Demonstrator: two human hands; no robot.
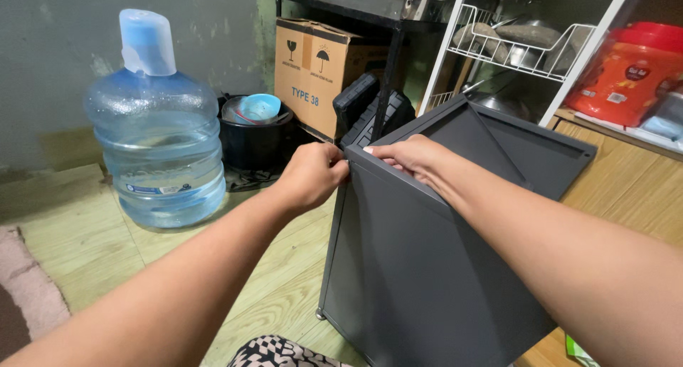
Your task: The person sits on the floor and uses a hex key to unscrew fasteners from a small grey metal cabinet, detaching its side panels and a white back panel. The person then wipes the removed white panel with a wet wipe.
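Note:
A dark grey metal shelf unit point(427, 267) stands tilted on the floor in front of me, its flat top panel point(512, 146) angled away. My right hand point(413, 161) grips the near top corner of the unit, fingers curled over the edge. Pressed against the same corner from the left, my left hand point(313, 175) has its fingers pinched at the upright post; what they pinch is hidden. A small foot point(321, 314) of the unit rests on the floor.
A large clear water jug point(158, 146) with a blue cap stands at the left. Behind it are a black pot with a blue bowl point(257, 118), a cardboard box point(316, 72), a black rack point(377, 11), a white wire rack point(512, 43) and a red-lidded jar point(633, 72). A pink mat point(25, 289) lies at left.

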